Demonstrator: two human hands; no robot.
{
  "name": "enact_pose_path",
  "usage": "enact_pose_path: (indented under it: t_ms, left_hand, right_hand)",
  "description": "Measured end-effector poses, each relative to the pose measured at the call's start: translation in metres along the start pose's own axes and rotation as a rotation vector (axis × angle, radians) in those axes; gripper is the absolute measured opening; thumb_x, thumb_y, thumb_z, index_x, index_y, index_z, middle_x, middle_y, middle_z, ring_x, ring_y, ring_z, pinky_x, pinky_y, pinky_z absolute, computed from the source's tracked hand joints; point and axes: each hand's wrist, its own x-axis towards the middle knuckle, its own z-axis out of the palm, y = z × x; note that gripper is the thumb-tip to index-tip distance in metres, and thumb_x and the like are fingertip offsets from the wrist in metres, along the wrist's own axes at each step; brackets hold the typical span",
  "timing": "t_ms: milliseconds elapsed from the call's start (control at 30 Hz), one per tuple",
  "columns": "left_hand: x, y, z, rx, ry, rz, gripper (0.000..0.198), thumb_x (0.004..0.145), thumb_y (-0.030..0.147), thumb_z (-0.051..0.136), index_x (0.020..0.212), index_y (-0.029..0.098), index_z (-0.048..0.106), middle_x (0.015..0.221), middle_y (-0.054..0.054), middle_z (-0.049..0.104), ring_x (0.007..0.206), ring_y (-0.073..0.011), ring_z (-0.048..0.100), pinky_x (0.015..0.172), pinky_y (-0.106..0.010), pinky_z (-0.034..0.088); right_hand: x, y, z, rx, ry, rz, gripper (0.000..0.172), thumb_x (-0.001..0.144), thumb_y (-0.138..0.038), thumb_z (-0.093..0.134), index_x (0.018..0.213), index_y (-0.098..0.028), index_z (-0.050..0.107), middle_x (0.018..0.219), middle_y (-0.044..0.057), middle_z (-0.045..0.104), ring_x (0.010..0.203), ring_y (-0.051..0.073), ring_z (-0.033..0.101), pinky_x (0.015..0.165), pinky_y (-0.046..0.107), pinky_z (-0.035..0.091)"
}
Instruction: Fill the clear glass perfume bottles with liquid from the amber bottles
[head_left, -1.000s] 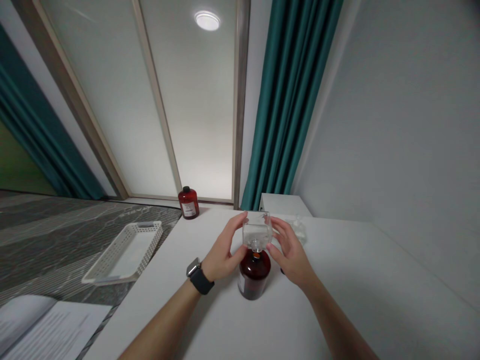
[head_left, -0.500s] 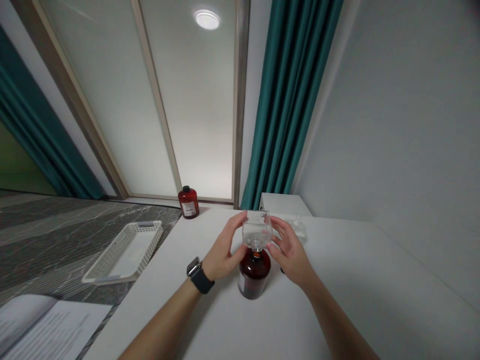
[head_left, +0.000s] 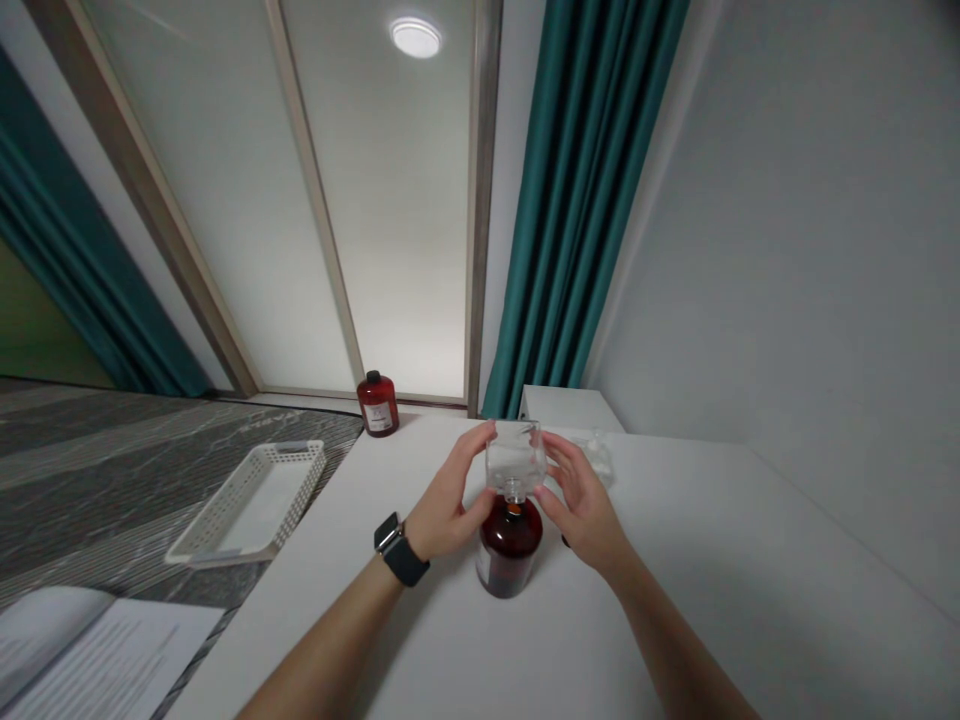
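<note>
An upside-down clear glass bottle (head_left: 516, 457) is held between my two hands, its neck pointing down at the mouth of a dark red bottle (head_left: 510, 548). My left hand (head_left: 455, 505) grips its left side, thumb low near the neck. On the other side, the fingers and thumb of my right hand (head_left: 579, 498) hold it. The red bottle stands upright on the white table (head_left: 450, 660), with a pale label on its left side. Whether the two necks touch or fit together, I cannot tell. A small black object (head_left: 565, 541) shows partly beside my right hand.
A second red bottle (head_left: 378, 405) with a black cap stands at the table's far left corner. Something clear and crumpled (head_left: 598, 458) lies behind my right hand. Left of the table are a white basket (head_left: 255, 500) and an open booklet (head_left: 112, 655). A white box (head_left: 574, 408) stands beyond the far edge.
Almost nothing differs. The clear bottle's neck looks slightly shifted above the red bottle; both hands keep their hold.
</note>
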Motion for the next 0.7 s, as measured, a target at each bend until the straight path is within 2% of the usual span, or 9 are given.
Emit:
enact_pose_path:
  t_ms: [700]
  left_hand:
    - [0.0019,0.0040,-0.0024,0.054,-0.003,0.031,0.068,0.092,0.018,0.052,0.153,0.024,0.024,0.157,-0.014,0.033,0.144,-0.0328,0.035,0.120,-0.058,0.027]
  right_hand:
    - [-0.0003,-0.0023,-0.0005,-0.027,-0.009,-0.023,0.051,0.093,-0.031,0.062,0.141,-0.035,0.043,0.147,0.007,0.049,0.136,0.026,0.047,0.112,0.048,0.042]
